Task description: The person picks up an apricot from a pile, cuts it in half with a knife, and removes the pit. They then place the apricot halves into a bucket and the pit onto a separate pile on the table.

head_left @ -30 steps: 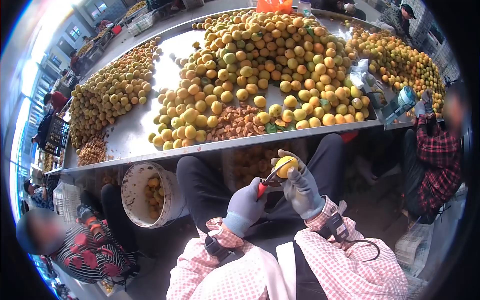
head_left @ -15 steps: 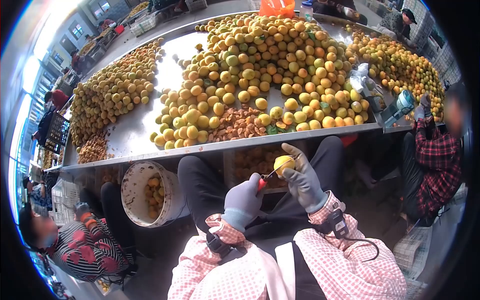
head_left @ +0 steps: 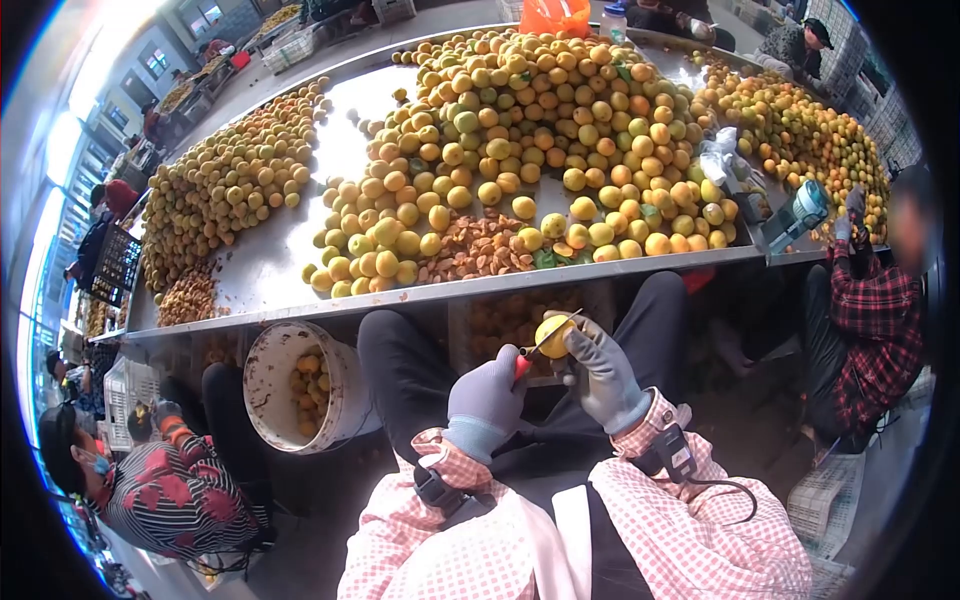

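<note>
My left hand (head_left: 485, 405), in a grey glove, is closed around the red handle of a small knife (head_left: 522, 366). Its thin blade runs up and to the right across a yellow apricot (head_left: 552, 338). Gloved as well, my right hand (head_left: 606, 378) grips that apricot between thumb and fingers, over my lap. Beyond both hands, a large heap of apricots (head_left: 560, 110) covers the metal table (head_left: 440, 293). A pile of brown pits (head_left: 478, 246) lies near its front edge.
A white bucket (head_left: 262, 385) with apricots inside stands left of my knees. Under the table is a crate of apricots (head_left: 520, 318). A teal bottle (head_left: 800, 212) rests at the table's right. One person (head_left: 180, 490) sits to the left, another (head_left: 880, 310) to the right.
My right fingers have curled in around the apricot, which has shifted slightly left and turned against the blade. My left hand stays nearly still. The person on the left has raised their head.
</note>
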A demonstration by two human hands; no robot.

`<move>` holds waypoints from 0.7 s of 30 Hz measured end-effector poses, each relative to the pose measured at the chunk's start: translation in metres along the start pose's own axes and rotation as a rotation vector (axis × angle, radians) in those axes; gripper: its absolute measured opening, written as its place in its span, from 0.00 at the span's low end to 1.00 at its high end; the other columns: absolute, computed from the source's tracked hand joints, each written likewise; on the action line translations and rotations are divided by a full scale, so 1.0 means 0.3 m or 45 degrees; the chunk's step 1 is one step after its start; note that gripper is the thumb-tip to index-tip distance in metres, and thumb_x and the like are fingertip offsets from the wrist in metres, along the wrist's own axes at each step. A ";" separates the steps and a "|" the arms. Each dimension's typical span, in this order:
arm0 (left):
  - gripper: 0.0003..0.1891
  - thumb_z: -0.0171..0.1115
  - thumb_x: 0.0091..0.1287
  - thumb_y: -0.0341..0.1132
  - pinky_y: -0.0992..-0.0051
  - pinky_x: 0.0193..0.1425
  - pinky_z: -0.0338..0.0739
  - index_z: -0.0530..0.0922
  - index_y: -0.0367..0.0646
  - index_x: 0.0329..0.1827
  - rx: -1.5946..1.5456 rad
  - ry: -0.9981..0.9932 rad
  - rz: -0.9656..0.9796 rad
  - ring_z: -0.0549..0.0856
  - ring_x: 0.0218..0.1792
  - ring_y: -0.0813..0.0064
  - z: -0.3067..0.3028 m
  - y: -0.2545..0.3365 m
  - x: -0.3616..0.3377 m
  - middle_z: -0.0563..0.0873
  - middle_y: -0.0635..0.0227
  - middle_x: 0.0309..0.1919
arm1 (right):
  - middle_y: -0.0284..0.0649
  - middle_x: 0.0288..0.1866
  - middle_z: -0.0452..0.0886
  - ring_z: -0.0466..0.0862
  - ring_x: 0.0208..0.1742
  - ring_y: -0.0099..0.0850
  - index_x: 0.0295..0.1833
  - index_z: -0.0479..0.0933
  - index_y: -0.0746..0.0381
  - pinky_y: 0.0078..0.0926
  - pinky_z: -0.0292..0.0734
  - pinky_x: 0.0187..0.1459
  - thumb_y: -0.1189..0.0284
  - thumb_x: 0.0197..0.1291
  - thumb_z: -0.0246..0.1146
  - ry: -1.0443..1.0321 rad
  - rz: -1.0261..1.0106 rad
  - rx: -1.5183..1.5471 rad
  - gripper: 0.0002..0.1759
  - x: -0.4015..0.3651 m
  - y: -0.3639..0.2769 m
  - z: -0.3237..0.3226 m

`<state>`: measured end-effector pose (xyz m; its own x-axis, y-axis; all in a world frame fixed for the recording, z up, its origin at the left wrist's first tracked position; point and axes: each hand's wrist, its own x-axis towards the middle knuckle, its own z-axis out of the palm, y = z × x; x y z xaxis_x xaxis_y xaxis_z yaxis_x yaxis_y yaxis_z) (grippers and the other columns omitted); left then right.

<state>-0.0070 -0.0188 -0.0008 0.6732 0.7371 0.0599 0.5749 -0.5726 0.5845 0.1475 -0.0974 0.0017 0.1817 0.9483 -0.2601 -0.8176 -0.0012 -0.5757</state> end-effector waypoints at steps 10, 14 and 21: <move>0.10 0.61 0.63 0.36 0.55 0.30 0.74 0.69 0.45 0.42 -0.024 0.022 0.003 0.82 0.30 0.48 0.008 0.000 -0.014 0.81 0.55 0.25 | 0.35 0.48 0.80 0.81 0.40 0.21 0.60 0.69 0.59 0.17 0.77 0.38 0.67 0.63 0.66 -0.016 -0.098 0.052 0.22 -0.005 0.042 -0.006; 0.10 0.61 0.63 0.36 0.56 0.30 0.74 0.69 0.47 0.41 0.059 0.010 -0.027 0.83 0.30 0.50 0.011 -0.016 -0.018 0.82 0.57 0.26 | 0.33 0.46 0.81 0.80 0.37 0.20 0.57 0.72 0.58 0.18 0.75 0.36 0.64 0.64 0.65 0.068 -0.137 0.076 0.19 0.001 0.065 0.057; 0.11 0.61 0.62 0.36 0.55 0.31 0.74 0.69 0.47 0.41 0.064 -0.022 -0.014 0.82 0.30 0.49 0.037 -0.035 -0.023 0.82 0.57 0.26 | 0.33 0.45 0.81 0.79 0.37 0.20 0.56 0.74 0.60 0.18 0.74 0.35 0.61 0.66 0.63 -0.018 0.020 0.126 0.19 0.015 0.064 -0.031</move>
<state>-0.0125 -0.0219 -0.0164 0.6741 0.7376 0.0394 0.6049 -0.5818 0.5437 0.1377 -0.0960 -0.0177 0.1614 0.9528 -0.2570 -0.8705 0.0148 -0.4919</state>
